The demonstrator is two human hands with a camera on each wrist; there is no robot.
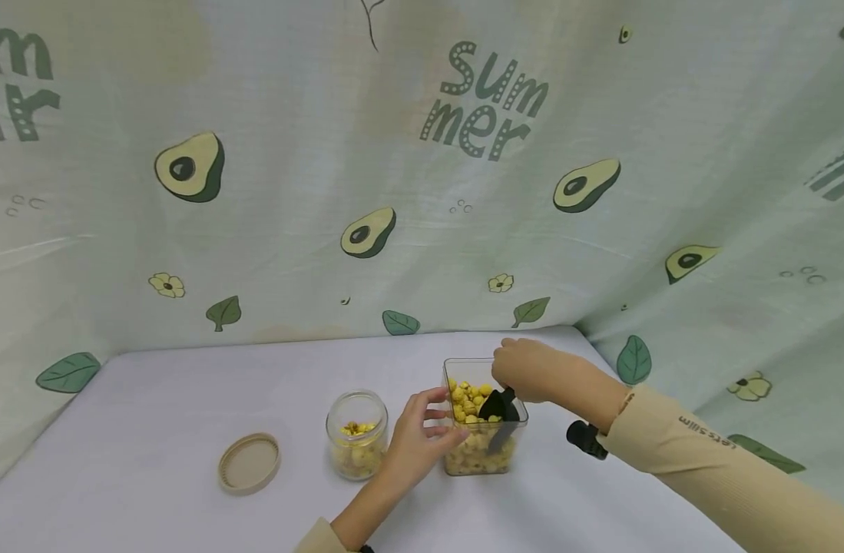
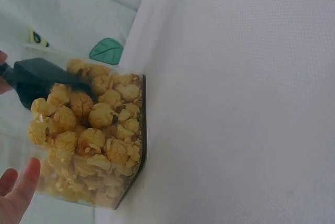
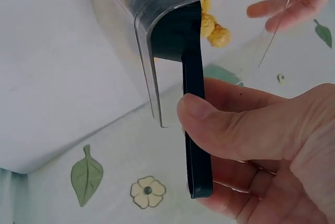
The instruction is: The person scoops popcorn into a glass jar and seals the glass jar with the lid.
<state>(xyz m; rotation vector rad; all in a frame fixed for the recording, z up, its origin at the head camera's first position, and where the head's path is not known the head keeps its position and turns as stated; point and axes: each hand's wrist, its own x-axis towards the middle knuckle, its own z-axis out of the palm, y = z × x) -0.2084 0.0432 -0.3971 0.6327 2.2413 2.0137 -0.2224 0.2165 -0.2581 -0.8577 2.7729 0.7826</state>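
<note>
A black scoop (image 3: 194,77) has its handle pinched between the thumb and fingers of my right hand (image 1: 532,370). Its head dips into a clear square container (image 1: 485,470) among yellow popcorn (image 2: 99,124). At the container's left side is my left hand (image 1: 422,434), with fingers spread and fairly straight at its wall; whether every fingertip touches it I cannot tell. Just left of that hand stands an open glass jar (image 1: 357,407) with some popcorn in it. In the right wrist view, part of the scoop's head shows through the clear wall.
A round beige lid (image 1: 249,464) lies on the white table (image 1: 173,415), left of the jar. Behind the table hangs a cloth (image 1: 283,153) printed with avocados and leaves. The container's rim stands high around the scoop.
</note>
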